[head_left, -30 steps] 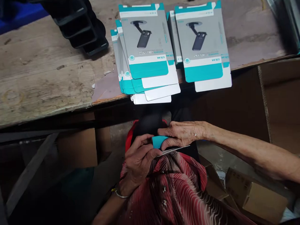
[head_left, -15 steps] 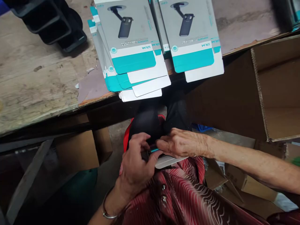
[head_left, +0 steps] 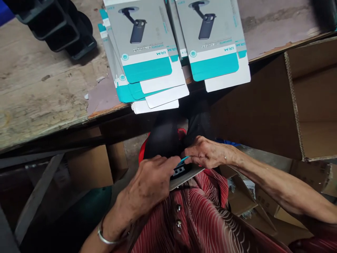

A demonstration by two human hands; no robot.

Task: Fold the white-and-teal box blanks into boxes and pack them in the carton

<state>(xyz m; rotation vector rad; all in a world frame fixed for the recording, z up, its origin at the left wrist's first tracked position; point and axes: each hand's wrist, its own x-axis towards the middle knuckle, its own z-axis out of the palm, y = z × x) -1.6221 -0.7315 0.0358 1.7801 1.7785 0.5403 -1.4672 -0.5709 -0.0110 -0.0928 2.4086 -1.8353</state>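
Observation:
A grey carton [head_left: 186, 180] with a teal flap [head_left: 183, 160] lies low over my lap. My left hand [head_left: 151, 177], with a bangle at the wrist, grips the carton's left end, thumb and fingers pressed together near the flap. My right hand [head_left: 204, 153] is closed on the flap's other end. Between the hands a black part with pale markings [head_left: 179, 171] shows at the carton; the fingers partly cover it. On the bench edge above lie a stack of flat printed cartons [head_left: 147, 72] and another printed carton [head_left: 214, 66], each picturing a phone holder.
Black plastic parts [head_left: 60, 28] are stacked on the wooden bench [head_left: 39, 84] at the upper left. A large open cardboard box [head_left: 295, 105] stands at the right. More cardboard [head_left: 88, 168] is under the bench, and cut cardboard pieces [head_left: 265, 211] lie at the lower right.
My left hand has turned over the carton's end, and my right hand has moved slightly up. The teal flap and the black part now show more between them.

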